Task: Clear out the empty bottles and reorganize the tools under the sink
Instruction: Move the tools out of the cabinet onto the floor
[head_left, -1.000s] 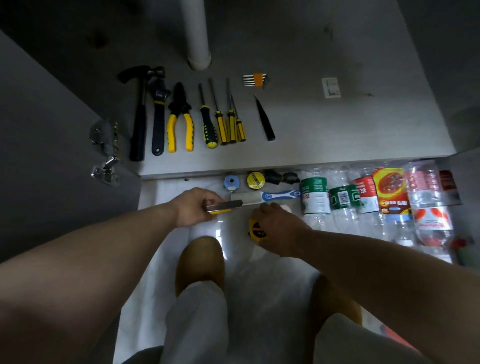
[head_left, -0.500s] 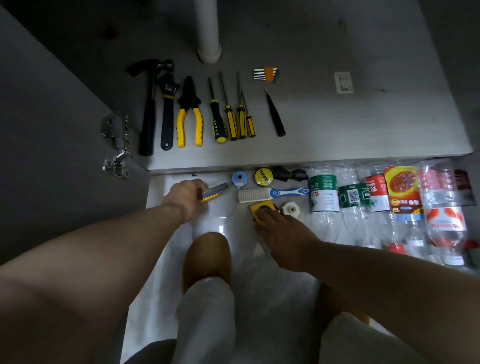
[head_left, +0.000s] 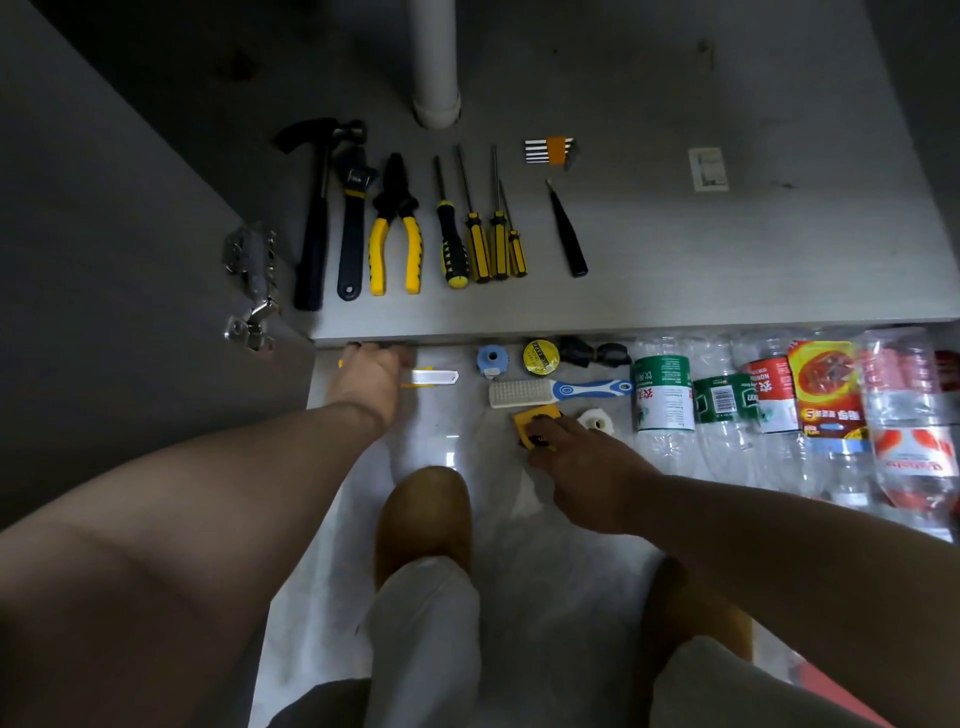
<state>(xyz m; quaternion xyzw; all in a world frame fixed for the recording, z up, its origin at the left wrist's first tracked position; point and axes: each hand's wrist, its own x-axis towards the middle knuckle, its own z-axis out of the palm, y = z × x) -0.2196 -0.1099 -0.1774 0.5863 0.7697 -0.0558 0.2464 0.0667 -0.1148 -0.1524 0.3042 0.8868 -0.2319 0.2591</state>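
While the fingers (head_left: 387, 358) of your left hand (head_left: 371, 382) clamped the utility knife (head_left: 436, 376) at the cabinet lip (head_left: 675, 327), your right hand (head_left: 576, 462) gripped the tape measure (head_left: 532, 420), both likely bound for the tool row (head_left: 395, 228); empty bottles (head_left: 662, 389) lay lined up right.
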